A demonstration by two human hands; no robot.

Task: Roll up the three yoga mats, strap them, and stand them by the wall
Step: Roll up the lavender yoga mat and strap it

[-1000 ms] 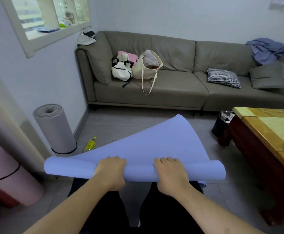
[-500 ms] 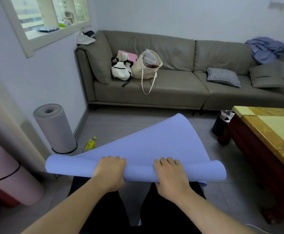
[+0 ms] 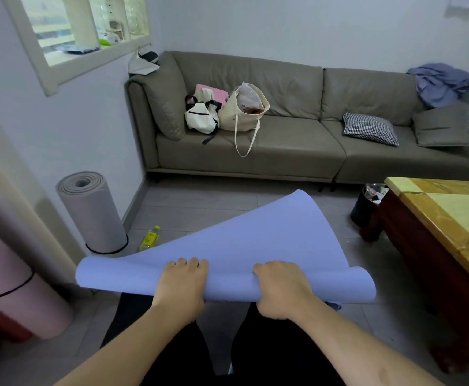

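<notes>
Blue mat [image 3: 244, 246] roll lying left-right, both hands gripping

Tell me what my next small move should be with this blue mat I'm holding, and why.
Probably keep rolling: turn the roll another wrap away from you. Both the left hand and right hand grip the rolled part of the blue mat, but a wide loose flap rises beyond them, so it is not ready for a strap. The grey mat already stands by the wall.
</notes>
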